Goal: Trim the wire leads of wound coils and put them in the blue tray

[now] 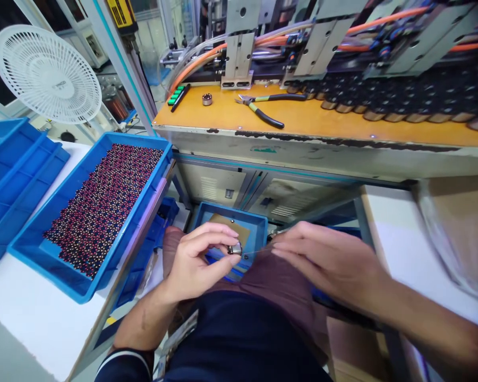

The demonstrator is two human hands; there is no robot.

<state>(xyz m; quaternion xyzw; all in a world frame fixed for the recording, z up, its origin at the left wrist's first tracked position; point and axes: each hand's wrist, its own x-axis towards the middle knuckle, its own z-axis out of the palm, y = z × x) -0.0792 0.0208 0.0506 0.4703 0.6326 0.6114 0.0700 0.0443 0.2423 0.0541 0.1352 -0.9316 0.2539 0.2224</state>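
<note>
My left hand pinches a small round metal part between thumb and fingertips, above my lap. From this part a faint thin wire runs to the right. My right hand is closed at the other end of that wire, its fingertips pressed together and slightly blurred. Below and beyond both hands sits a blue tray with a piece of cardboard and a few tiny pieces in it.
A blue bin of densely packed small round parts stands left, near a white fan. The orange bench ahead holds cutting pliers, a round metal piece, a black pen and rows of dark cylindrical parts.
</note>
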